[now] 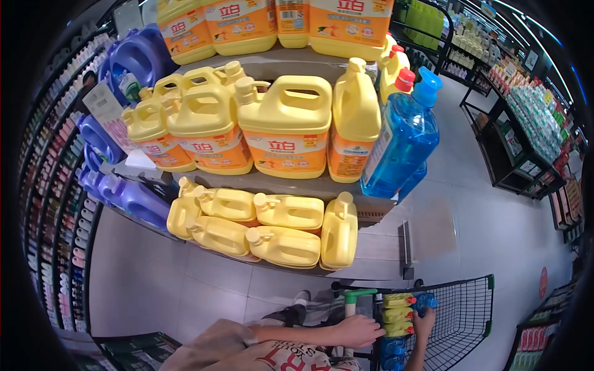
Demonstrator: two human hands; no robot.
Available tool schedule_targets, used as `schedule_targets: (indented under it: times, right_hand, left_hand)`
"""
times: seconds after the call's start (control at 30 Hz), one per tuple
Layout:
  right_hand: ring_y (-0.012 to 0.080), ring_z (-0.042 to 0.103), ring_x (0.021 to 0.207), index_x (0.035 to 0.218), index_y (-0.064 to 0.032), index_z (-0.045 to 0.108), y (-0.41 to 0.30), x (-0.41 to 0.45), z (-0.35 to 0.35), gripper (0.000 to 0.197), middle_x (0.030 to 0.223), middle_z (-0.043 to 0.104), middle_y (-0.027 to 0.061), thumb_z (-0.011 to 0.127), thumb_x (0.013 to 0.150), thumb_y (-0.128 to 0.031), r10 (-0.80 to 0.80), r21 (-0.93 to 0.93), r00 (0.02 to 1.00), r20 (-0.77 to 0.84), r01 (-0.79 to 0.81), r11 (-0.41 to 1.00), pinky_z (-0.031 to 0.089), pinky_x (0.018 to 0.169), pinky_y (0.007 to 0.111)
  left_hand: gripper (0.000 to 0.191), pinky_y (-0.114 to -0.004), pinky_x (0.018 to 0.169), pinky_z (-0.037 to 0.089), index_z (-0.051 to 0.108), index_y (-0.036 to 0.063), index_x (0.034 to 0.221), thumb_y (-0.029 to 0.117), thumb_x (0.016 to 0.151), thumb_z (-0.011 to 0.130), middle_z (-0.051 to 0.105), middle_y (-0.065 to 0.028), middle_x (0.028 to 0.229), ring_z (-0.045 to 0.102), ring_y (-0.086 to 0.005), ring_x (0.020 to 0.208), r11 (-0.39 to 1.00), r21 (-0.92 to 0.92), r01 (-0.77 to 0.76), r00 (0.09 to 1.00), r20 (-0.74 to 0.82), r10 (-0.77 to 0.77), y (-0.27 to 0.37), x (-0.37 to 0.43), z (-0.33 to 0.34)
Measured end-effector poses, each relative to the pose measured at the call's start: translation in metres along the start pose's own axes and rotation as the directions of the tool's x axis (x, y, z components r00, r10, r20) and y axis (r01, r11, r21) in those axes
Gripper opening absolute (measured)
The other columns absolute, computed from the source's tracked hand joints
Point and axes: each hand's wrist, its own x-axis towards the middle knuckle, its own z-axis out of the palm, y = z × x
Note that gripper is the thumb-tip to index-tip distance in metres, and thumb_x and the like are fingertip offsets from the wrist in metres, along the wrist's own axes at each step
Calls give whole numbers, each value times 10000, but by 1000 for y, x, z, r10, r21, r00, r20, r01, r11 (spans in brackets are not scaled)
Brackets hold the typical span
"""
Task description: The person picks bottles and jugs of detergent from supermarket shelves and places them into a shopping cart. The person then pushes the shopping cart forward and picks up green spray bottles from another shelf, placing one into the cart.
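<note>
A shopping cart with a black wire basket (464, 310) stands at the lower right. Yellow bottles with red caps (397, 315) lie in a row at its near end, with blue bottles (393, 348) below them in the picture. My right hand (424, 321) is closed around the lower part of a blue bottle (423, 300) beside the yellow ones. My left hand (359, 331) reaches over the green-and-beige cart handle (350, 308); its fingertips are at the basket's edge by the yellow bottles, and its grip is unclear.
Ahead stands a tiered display with large yellow detergent jugs (287, 130), blue pump bottles (403, 139) at its right corner and purple jugs (134, 199) at its left. Shelves of bottles (60, 185) line the left side. A black display table (510, 148) stands at the right, across the tiled floor.
</note>
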Motion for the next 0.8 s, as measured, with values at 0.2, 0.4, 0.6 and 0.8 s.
schedule_targets:
  times: [0.2, 0.4, 0.6, 0.8]
  right_hand:
    - [229, 619, 870, 1078, 36, 600, -87, -56, -18, 276, 993, 615, 137, 654, 850, -110, -164, 290, 983, 88, 132, 948, 520, 762, 344]
    - [193, 600, 942, 970, 35, 633, -155, -110, 3, 128, 1027, 624, 129, 553, 889, -24, -4, 597, 998, 63, -34, 802, 469, 828, 300]
    - [375, 557, 1047, 917, 44, 610, -161, -118, 19, 129, 1073, 595, 222, 576, 808, -14, -119, 417, 977, -179, 185, 890, 424, 928, 421]
    - [366, 573, 993, 905, 40, 609, -156, -128, 27, 117, 1053, 601, 206, 561, 832, -38, -218, 352, 950, -222, 286, 891, 447, 880, 413]
  left_hand:
    - [246, -387, 677, 490, 575, 78, 1016, 239, 836, 619, 602, -74, 827, 624, -266, 800, 997, -47, -57, 988, -147, 50, -1, -6, -1]
    - [166, -355, 696, 440, 596, 60, 752, 212, 757, 662, 568, -65, 787, 562, -245, 764, 991, 13, -131, 950, -284, 129, -8, -20, 6]
    - [173, -360, 723, 411, 593, 44, 721, 198, 767, 658, 549, -79, 767, 511, -249, 793, 980, 4, -199, 894, -409, 183, -11, -32, 9]
    - [184, -386, 891, 452, 596, 24, 730, 192, 789, 642, 575, -95, 790, 549, -284, 968, 999, -29, -45, 929, -369, 31, -1, -48, 15]
